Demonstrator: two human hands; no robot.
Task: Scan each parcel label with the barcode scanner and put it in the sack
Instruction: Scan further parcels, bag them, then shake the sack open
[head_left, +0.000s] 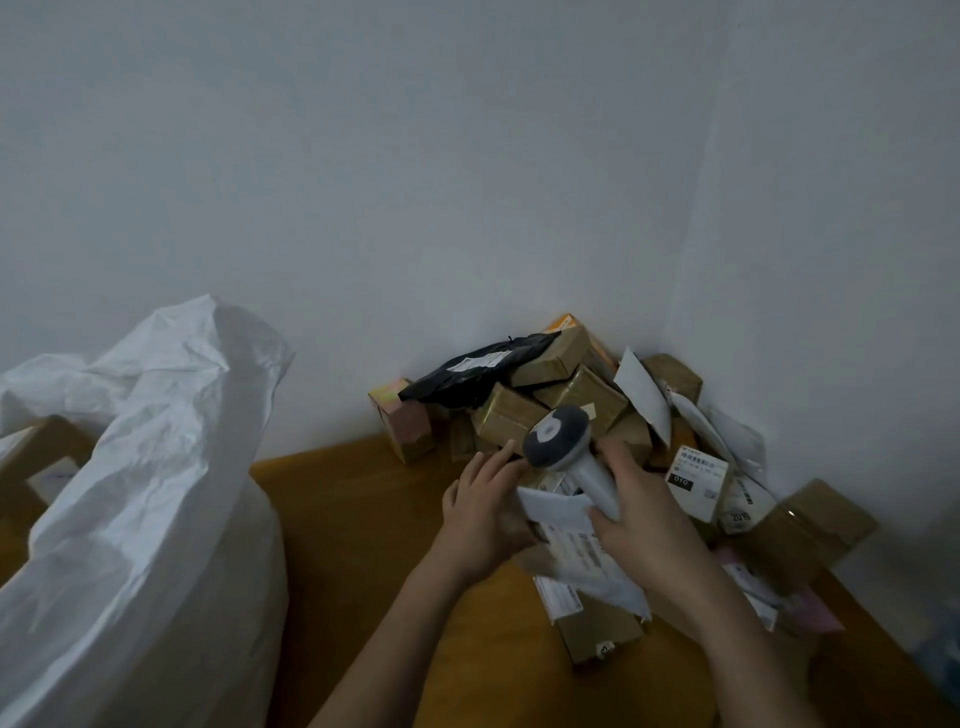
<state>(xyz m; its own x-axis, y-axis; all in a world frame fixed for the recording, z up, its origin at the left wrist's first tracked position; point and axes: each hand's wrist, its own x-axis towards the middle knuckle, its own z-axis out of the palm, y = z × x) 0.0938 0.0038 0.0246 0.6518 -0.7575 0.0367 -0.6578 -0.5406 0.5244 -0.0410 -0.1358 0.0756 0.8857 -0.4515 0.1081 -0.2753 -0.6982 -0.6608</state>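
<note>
**Both hands on a white mailer at the parcel heap**

Right, hands first. I see my right hand (644, 525) curled round the handle of the barcode scanner (569, 449), whose grey head tilts up and to the left, above the pile. The same hand lies over a white mailer (576, 551), label side up, and seems to press it down. My left hand (480, 512) grips the mailer's left edge, fingers stretched forward over the top, thumb underneath, I think; partly hidden.

The mailer lies at the near edge of the parcel heap (571, 395), stacked in the wall corner on a wooden table (363, 519). The heap holds brown cartons, a black poly bag (475, 371), white envelopes and a labelled white box (698, 480). A small brown carton (597, 631) sits just under the mailer.

Well apart on the left stands the white woven sack (140, 493), mouth open, with cartons showing inside at the far left.
</note>
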